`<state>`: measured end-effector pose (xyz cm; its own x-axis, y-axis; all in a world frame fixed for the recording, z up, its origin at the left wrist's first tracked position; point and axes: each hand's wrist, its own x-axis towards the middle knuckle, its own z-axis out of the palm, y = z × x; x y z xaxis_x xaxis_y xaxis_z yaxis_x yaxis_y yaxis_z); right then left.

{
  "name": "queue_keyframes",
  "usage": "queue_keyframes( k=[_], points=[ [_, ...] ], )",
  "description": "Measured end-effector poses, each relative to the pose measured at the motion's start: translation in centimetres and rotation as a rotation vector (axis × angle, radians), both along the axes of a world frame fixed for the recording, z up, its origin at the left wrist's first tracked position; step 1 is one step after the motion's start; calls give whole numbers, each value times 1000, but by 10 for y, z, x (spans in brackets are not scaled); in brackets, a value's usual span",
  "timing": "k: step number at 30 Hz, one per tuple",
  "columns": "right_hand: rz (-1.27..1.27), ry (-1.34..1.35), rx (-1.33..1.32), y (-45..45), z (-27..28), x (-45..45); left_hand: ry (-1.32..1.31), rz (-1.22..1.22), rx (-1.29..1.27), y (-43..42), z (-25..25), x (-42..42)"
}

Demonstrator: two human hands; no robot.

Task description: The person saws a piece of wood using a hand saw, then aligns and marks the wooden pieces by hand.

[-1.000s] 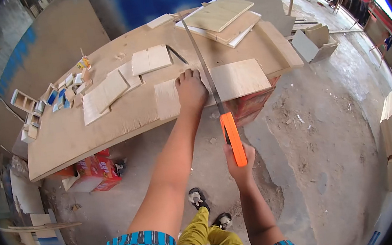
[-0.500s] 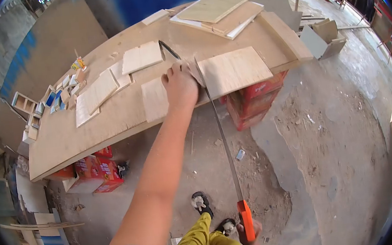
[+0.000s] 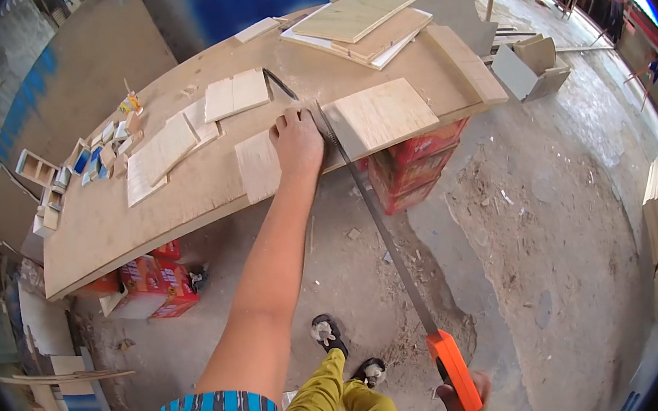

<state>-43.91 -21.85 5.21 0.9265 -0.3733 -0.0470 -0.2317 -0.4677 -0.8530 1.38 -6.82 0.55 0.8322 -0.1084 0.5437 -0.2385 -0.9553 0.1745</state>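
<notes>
My right hand (image 3: 468,401) is wrapped round the orange handle of a hand saw (image 3: 387,235), low in the view. The long blade slants up and left, its tip end at a light plywood board (image 3: 385,113) near the table's front edge. My left hand (image 3: 297,138) presses down on plywood just left of the blade, fingers bent; a pale piece (image 3: 258,167) shows to its left. Beyond that hand lies a dark, thin tool (image 3: 281,84). What lies directly beneath my left palm is hidden.
The wooden table (image 3: 108,237) rests on red boxes (image 3: 413,168). Stacked boards (image 3: 357,16) lie at its back right, cut panels (image 3: 236,95) at mid-table, and small blocks (image 3: 103,153) with a small bottle (image 3: 130,104) at left. Dusty floor (image 3: 538,207) lies to the right.
Over the last second the saw has been drawn back toward me, its handle now lower and further right. The right-hand board sits turned and apart from the left piece. My left hand has shifted slightly left.
</notes>
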Motion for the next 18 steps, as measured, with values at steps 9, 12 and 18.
queue_keyframes(
  k=[9,12,18],
  points=[
    [89,-275,-16,48,-27,144,81,-92,-63,-1,14,-17],
    [50,-337,81,51,-26,193,72,-95,-41,0,15,-17],
    [62,-495,87,58,-55,221,42,-72,-9,-2,14,-18]
  ],
)
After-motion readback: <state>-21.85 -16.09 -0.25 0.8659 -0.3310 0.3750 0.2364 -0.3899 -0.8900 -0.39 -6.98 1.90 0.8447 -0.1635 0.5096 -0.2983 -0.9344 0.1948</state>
